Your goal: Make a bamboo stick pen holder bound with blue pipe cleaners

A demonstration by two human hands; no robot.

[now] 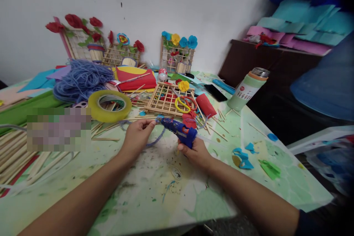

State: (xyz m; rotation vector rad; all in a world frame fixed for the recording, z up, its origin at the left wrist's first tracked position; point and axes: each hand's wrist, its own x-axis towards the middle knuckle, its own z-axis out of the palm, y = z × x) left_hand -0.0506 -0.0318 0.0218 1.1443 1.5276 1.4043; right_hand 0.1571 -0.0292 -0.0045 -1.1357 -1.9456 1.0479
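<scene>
My right hand (195, 151) is wrapped around the handle of a blue glue gun (177, 128), with a clear glue stick (206, 139) sticking out of its back. The gun's nozzle points left at the fingertips of my left hand (141, 132). Those fingers are pinched together on a strand of blue-purple yarn (158, 139), which loops down beside the hand. A small bright blue piece (159, 118) shows right at the nozzle; whether it is attached to the yarn I cannot tell. Just behind the gun lies a small stick lattice (163, 99) bearing a yellow flower (183, 86).
Left of my hands are a tape roll (92, 108), a yarn heap (83, 79) and wooden sticks (13, 155). Yellow-handled scissors (181, 106), a red roll (206, 105), a phone (215, 92) and a green bottle (247, 90) stand or lie to the right. Paper scraps (243, 158) are scattered nearby.
</scene>
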